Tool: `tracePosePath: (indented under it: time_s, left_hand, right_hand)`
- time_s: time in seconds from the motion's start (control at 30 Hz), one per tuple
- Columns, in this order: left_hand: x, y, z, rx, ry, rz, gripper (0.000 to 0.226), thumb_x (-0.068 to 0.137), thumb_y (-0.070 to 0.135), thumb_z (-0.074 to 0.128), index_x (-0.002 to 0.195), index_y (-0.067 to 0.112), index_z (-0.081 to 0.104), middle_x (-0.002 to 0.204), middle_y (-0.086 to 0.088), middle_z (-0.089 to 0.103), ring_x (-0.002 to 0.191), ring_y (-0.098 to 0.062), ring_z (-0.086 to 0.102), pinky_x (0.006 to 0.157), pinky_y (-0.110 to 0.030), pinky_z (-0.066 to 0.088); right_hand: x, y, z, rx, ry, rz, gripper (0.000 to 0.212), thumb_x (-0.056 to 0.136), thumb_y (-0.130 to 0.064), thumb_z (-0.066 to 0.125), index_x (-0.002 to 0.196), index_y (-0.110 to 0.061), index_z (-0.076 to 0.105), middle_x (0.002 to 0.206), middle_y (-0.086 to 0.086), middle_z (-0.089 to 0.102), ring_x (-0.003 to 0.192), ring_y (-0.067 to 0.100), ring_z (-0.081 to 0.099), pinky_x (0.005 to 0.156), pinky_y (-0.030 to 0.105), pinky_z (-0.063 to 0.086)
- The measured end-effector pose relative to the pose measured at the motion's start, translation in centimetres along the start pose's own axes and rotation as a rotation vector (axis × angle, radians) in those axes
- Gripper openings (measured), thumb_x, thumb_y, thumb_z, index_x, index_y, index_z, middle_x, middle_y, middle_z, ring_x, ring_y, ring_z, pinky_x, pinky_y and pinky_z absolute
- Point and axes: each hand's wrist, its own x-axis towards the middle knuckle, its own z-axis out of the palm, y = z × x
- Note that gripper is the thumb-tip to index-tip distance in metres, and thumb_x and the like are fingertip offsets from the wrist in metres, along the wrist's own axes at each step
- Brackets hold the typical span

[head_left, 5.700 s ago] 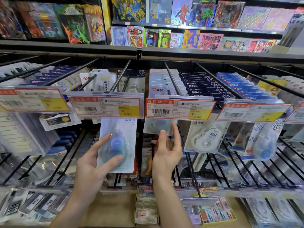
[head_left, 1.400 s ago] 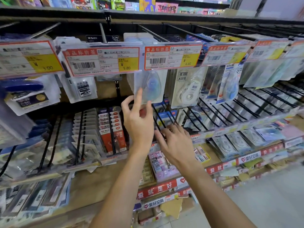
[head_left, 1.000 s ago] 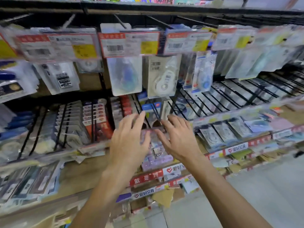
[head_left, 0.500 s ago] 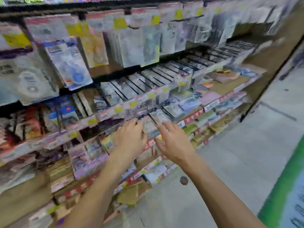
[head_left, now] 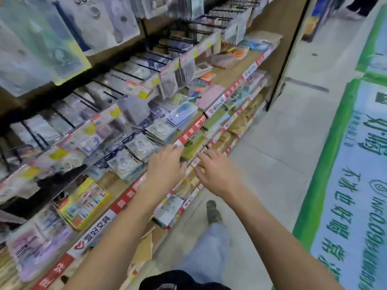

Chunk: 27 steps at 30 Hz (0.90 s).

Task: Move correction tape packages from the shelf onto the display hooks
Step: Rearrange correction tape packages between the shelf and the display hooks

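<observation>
Stacks of correction tape packages (head_left: 181, 116) lie flat on the wooden shelf (head_left: 236, 69), with more clear blister packs (head_left: 140, 146) to their left. Black display hooks (head_left: 125, 74) slope down above them, loaded with hanging packs. My left hand (head_left: 165, 167) hovers at the shelf's red front edge with relaxed fingers, holding nothing. My right hand (head_left: 217, 171) is just to its right, fingers spread and empty, in front of the lower shelf edges. The whole view is motion-blurred.
A yellow box of small items (head_left: 83, 203) sits on the shelf at the left. Lower shelves with red price strips (head_left: 230, 120) hold paper goods. The aisle floor (head_left: 282, 153) and a green-bordered floor banner (head_left: 360, 164) lie to the right. My leg and shoe (head_left: 212, 212) are below.
The view has swung right and down along the shelving. Both hands dropped from the hook rows to the shelf's front edge, still empty.
</observation>
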Motion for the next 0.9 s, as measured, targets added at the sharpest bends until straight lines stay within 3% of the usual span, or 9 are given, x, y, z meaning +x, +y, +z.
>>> tracePosePath:
  time_s: [0.17, 0.3, 0.5, 0.6, 0.77, 0.9]
  left_hand:
    - [8.5, 3.4, 2.2, -0.021, -0.048, 0.014, 0.048, 0.094, 0.037, 0.055, 0.138, 0.02, 0.052, 0.133, -0.004, 0.058, 0.119, -0.03, 0.057, 0.092, -0.043, 0.048]
    - [14.7, 4.7, 3.0, -0.055, -0.106, -0.051, 0.05, 0.096, 0.035, 0.052, 0.144, 0.023, 0.046, 0.141, -0.003, 0.052, 0.128, -0.027, 0.05, 0.098, -0.041, 0.045]
    - [21.9, 4.1, 3.0, -0.046, -0.121, -0.142, 0.04, 0.094, 0.032, 0.053, 0.131, 0.019, 0.055, 0.12, -0.007, 0.062, 0.112, -0.03, 0.06, 0.087, -0.042, 0.051]
    - [23.9, 3.5, 2.9, -0.008, -0.165, -0.183, 0.038, 0.095, 0.034, 0.051, 0.131, 0.021, 0.055, 0.12, -0.007, 0.062, 0.113, -0.03, 0.059, 0.088, -0.042, 0.051]
    - [26.1, 2.8, 3.7, -0.045, -0.151, -0.282, 0.043, 0.095, 0.033, 0.054, 0.137, 0.022, 0.052, 0.123, -0.004, 0.06, 0.116, -0.028, 0.058, 0.093, -0.038, 0.046]
    - [28.0, 2.4, 4.0, -0.062, -0.153, -0.416, 0.049, 0.095, 0.035, 0.055, 0.142, 0.022, 0.049, 0.135, -0.003, 0.058, 0.12, -0.026, 0.058, 0.097, -0.039, 0.049]
  right_hand:
    - [4.8, 6.8, 0.3, 0.011, -0.026, 0.071, 0.042, 0.082, -0.028, 0.061, 0.116, -0.003, 0.067, 0.111, 0.018, 0.067, 0.103, 0.042, 0.062, 0.083, 0.052, 0.056]
    - [10.2, 11.4, -0.4, -0.034, -0.145, 0.034, 0.045, 0.093, -0.03, 0.061, 0.13, -0.005, 0.06, 0.128, 0.018, 0.062, 0.121, 0.04, 0.054, 0.1, 0.052, 0.047]
    - [18.5, 14.8, -0.6, -0.086, -0.296, -0.047, 0.048, 0.1, -0.034, 0.049, 0.141, -0.01, 0.05, 0.142, 0.013, 0.05, 0.132, 0.033, 0.044, 0.103, 0.043, 0.041]
    - [22.1, 15.6, -0.4, -0.072, -0.309, -0.104, 0.049, 0.097, -0.033, 0.053, 0.14, -0.009, 0.051, 0.137, 0.015, 0.053, 0.131, 0.034, 0.044, 0.107, 0.045, 0.041]
    - [27.7, 16.1, 0.0, -0.041, -0.324, -0.239, 0.037, 0.092, -0.028, 0.055, 0.122, -0.007, 0.06, 0.117, 0.014, 0.064, 0.109, 0.036, 0.056, 0.087, 0.046, 0.05]
    - [31.8, 16.5, 0.0, -0.055, -0.407, -0.345, 0.043, 0.093, -0.028, 0.054, 0.13, -0.008, 0.058, 0.123, 0.016, 0.063, 0.114, 0.035, 0.055, 0.093, 0.046, 0.048]
